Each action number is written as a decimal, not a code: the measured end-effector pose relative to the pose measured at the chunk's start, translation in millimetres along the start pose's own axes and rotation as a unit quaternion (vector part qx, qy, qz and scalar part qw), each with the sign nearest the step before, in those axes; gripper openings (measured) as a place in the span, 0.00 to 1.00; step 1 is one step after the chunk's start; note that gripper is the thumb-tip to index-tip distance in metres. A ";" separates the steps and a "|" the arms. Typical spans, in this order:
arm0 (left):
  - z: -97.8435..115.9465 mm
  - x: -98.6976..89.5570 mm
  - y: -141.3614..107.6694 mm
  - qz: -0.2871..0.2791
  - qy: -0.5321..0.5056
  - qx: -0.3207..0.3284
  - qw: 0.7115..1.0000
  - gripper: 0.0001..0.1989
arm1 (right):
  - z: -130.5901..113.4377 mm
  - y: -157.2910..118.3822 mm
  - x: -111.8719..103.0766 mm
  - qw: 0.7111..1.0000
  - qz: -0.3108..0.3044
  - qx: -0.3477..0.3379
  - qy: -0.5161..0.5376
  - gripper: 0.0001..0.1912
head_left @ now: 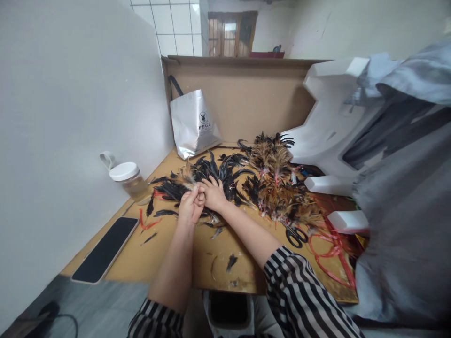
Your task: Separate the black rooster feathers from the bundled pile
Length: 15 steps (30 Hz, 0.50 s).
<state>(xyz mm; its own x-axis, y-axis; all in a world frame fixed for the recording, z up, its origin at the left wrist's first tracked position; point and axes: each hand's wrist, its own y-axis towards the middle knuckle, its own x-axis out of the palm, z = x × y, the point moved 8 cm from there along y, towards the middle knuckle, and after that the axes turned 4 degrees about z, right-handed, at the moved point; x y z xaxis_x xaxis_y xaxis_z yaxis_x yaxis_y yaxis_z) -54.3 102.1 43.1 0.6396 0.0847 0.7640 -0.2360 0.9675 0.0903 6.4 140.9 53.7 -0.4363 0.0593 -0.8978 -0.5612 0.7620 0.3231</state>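
My left hand (191,205) is closed in a pinch, with a small bunch of brown and black feathers (186,176) sticking out above its fingers. Touching it from the right is my right hand (213,193), its fingers stretched out over the pile of long black feathers (209,166). The hands partly cover that pile, and the exact grip point is hidden. To the right lie brown feather bundles (287,203), with more bundles (269,157) behind them. Black-handled scissors (296,236) rest just in front of the brown bundles.
A phone (105,251) and a lidded jar of liquid (130,180) stand at the left. Red ribbon (333,256) lies at the right, beside white foam pieces (326,117) and hanging grey cloth (405,211). A silver bag (193,124) leans against the back board (246,98).
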 end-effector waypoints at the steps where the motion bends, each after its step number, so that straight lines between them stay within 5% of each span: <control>1: 2.2 3.9 -3.1 -0.022 -0.009 -0.007 1.000 0.06 | -8.1 -1.3 0.4 1.000 -0.001 -0.018 -0.006 0.30; 8: 28.7 -1.8 -16.0 -0.040 -0.103 0.030 0.993 0.06 | -46.4 16.6 31.7 0.999 -0.042 -0.022 -0.021 0.25; 15: 21.6 -5.4 -13.6 -0.046 -0.109 0.011 0.993 0.06 | -13.7 51.5 52.1 0.988 -0.036 0.142 -0.043 0.24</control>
<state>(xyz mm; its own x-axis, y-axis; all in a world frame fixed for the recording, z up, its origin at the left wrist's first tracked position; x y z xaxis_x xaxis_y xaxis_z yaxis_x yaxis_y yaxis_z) -70.3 83.3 51.6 0.4854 -0.0596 0.8723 -0.2020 0.9630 0.1782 -54.9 174.4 27.7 -0.3342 0.0446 -0.9415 -0.3623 0.9160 0.1721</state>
